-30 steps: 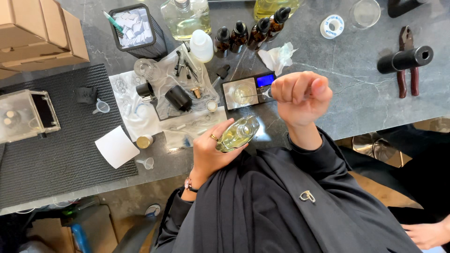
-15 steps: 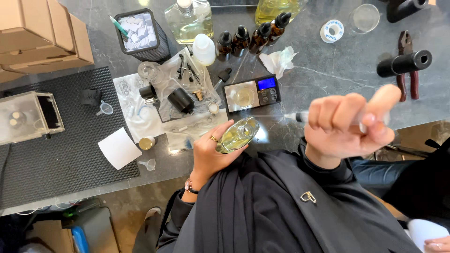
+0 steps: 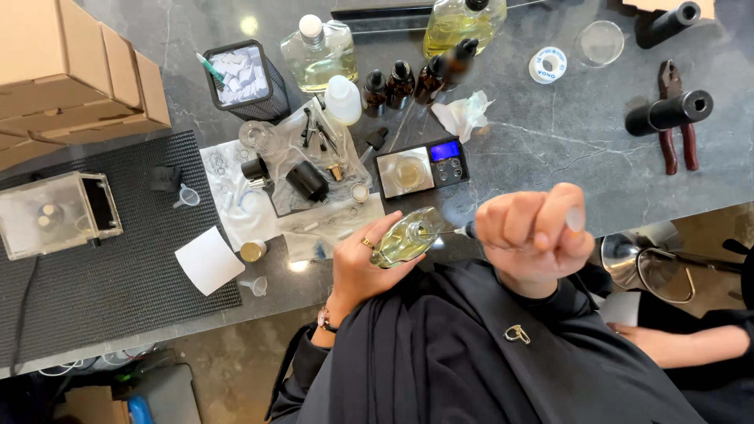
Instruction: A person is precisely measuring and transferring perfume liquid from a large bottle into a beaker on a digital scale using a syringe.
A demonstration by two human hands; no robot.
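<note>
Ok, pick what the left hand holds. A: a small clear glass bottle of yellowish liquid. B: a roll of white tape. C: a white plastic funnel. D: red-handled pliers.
A: the left hand grips the small clear glass bottle, tilted toward the right hand.

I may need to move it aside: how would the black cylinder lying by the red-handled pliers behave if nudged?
The black cylinder lies on its side on the smooth stone counter, so it would probably roll. It looks solid, likely stiff and fairly heavy for its size. The red-handled pliers beside it might stop it.
</note>
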